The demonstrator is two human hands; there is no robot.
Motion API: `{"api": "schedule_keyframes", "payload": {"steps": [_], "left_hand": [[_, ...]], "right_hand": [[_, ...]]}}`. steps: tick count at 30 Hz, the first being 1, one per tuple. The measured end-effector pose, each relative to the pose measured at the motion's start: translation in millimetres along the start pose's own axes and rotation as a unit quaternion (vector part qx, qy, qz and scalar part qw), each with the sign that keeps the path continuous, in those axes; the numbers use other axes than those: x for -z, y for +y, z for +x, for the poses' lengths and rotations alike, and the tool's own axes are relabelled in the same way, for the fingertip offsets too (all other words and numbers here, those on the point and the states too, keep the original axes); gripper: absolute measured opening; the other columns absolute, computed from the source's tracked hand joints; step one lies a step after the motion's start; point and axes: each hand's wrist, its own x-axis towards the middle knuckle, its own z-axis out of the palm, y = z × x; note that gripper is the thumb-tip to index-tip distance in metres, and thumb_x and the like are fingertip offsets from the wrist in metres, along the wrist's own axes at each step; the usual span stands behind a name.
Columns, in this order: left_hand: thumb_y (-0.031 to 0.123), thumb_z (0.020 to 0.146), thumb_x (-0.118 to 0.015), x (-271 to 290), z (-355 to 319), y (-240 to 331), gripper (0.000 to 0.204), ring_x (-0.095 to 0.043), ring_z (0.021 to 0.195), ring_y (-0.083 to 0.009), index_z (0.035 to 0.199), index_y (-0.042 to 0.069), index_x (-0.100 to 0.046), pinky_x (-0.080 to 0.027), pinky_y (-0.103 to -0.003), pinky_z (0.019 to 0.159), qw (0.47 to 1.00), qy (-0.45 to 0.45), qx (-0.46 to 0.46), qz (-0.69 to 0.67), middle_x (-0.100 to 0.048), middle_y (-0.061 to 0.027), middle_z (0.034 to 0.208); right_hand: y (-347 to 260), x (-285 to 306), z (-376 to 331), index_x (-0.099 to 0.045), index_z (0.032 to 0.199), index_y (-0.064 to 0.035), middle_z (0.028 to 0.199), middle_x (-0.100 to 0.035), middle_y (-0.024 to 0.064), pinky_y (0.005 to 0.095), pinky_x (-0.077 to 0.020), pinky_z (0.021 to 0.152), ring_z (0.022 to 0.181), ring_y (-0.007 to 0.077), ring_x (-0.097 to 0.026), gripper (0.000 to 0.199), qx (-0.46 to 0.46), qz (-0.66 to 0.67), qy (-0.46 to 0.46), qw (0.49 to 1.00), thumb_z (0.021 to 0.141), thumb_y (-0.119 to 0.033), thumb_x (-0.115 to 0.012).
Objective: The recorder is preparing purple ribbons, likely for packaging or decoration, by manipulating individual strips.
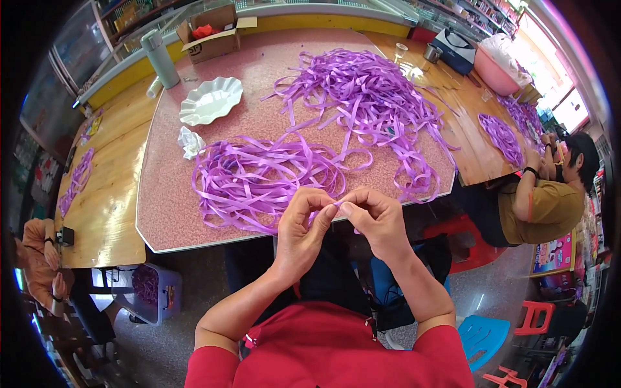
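- Left hand and right hand are hiding most of the purple strip between their fingertips.
- Below the fingers, the red shirt is running off the lower edge.
- Far left of the fingers, an orange-clothed person is being cut off at the dark margin.
- Up-left of the fingers, a cardboard box is hiding its red contents' lower part.

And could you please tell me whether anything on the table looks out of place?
One thing: a crumpled white wad lies on the pink tabletop near the scalloped white dish and the nearer purple ribbon pile, looking like stray litter. I see nothing spilled or broken.
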Motion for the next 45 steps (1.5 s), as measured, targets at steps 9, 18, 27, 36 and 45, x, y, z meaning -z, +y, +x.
{"api": "schedule_keyframes", "payload": {"steps": [9,18,27,36,45], "left_hand": [[-0.002,0.078,-0.075,4.2,14.4,8.4,0.031,-0.056,0.1,-0.029,0.106,0.008,-0.066,-0.044,-0.04,0.088,0.889,0.046,-0.316,0.329,-0.059,-0.0108,0.108],[0.003,0.082,-0.076,-0.5,14.7,12.1,0.022,-0.058,0.097,-0.0244,0.101,0.006,-0.066,-0.044,-0.036,0.087,0.936,0.03,-0.222,0.272,-0.061,-0.0086,0.103],[0.012,0.095,-0.069,12.0,18.2,18.1,0.013,-0.056,0.098,-0.0087,0.102,0.005,-0.061,-0.043,-0.024,0.089,0.973,-0.103,0.161,-0.131,-0.058,0.0013,0.102],[0.011,0.089,-0.073,2.0,17.0,15.4,0.017,-0.057,0.091,-0.0139,0.102,0.007,-0.063,-0.043,-0.028,0.081,0.999,-0.02,0.022,0.034,-0.061,-0.0012,0.097],[-0.003,0.071,-0.076,6.3,22.1,3.8,0.034,-0.055,0.089,-0.0274,0.1,0.012,-0.066,-0.041,-0.04,0.076,0.839,0.047,-0.367,0.399,-0.061,-0.0071,0.097]], "right_hand": [[-2.3,5.7,-1.7,-0.068,0.096,-0.0016,0.072,-0.056,-0.0025,0.0191,-0.0342,0.047,0.053,0.0024,-0.043,0.013,-0.207,0.238,-0.003,0.949,0.095,-0.014,-0.066],[4.9,5.2,-2.0,-0.066,0.097,-0.0035,0.072,-0.056,-0.0038,0.0187,-0.0347,0.049,0.054,0.0017,-0.042,0.011,-0.167,0.2,-0.002,0.965,0.095,-0.014,-0.066],[8.9,9.0,0.9,-0.063,0.095,-0.0047,0.075,-0.056,-0.0039,0.0177,-0.0329,0.05,0.056,0.0015,-0.043,0.01,-0.128,0.142,-0.036,0.981,0.094,-0.014,-0.065],[7.0,9.2,2.3,-0.065,0.095,-0.0031,0.072,-0.054,-0.0031,0.0184,-0.0313,0.046,0.05,0.0002,-0.036,0.012,-0.225,0.262,-0.018,0.938,0.096,-0.015,-0.065],[9.5,8.5,-0.1,-0.067,0.1,-0.0029,0.071,-0.055,-0.0039,0.0186,-0.0326,0.047,0.052,0.0012,-0.04,0.012,-0.203,0.228,0.004,0.952,0.096,-0.014,-0.066]]}}
